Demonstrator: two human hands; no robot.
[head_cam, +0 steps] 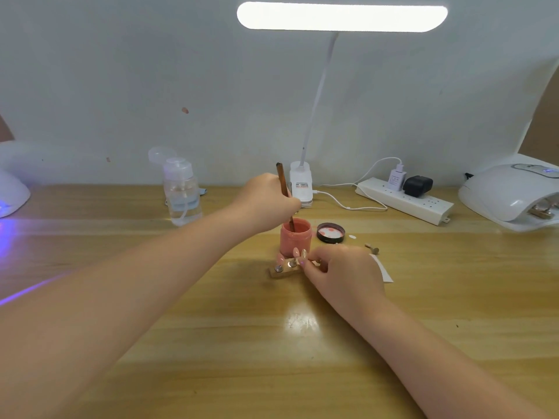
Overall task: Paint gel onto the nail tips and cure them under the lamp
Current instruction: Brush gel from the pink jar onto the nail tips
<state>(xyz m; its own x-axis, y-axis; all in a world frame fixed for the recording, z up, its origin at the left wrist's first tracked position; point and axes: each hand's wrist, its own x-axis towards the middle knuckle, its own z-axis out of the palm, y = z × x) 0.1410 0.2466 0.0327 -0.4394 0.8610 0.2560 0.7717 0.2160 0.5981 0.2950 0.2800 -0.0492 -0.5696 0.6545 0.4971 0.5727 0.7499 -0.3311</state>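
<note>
Brush point(284, 189) pinched in left grip point(266, 204), dipped in jar point(295, 237), right grip point(344, 270) pinching holder point(286, 269), lid point(330, 233) beside.

head-worn view, facing down, near table point(211, 343)

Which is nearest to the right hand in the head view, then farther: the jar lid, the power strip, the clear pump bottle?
From the right hand:
1. Jar lid, just beyond it on the table.
2. Power strip, farther back on the right by the wall.
3. Clear pump bottle, far back left.

Bright desk lamp point(341, 17) overexposed; table point(272, 343) glare; edges warped
</note>
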